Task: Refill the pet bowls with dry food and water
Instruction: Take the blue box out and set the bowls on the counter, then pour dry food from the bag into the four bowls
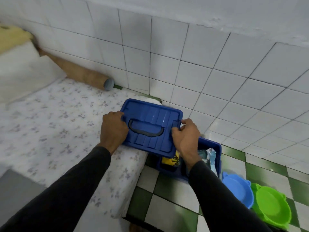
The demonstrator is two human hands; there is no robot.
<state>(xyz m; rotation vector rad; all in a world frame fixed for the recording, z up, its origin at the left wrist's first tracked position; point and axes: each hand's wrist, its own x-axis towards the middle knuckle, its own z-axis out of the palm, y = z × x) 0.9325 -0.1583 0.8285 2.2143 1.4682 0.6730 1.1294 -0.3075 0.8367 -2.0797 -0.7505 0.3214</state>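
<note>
A blue plastic lid (pixel 151 126) with a dark handle is held at both sides over the corner of a mattress. My left hand (pixel 113 128) grips its left edge and my right hand (pixel 186 137) grips its right edge. Below the lid, a blue storage box (pixel 212 148) stands uncovered on the floor, with a yellow packet (pixel 170 160) and a clear plastic bag (pixel 211 156) inside. To the right, on the floor, lie a blue pet bowl (pixel 237 188) and a green pet bowl (pixel 270 206), both with nothing in them.
A mattress with a flowered sheet (pixel 58 123) fills the left side. A brown rolled mat (pixel 80 72) lies along the white tiled wall (pixel 184 64). The floor (pixel 167 206) has green and white checked tiles. A grey cloth (pixel 15 190) lies at the lower left.
</note>
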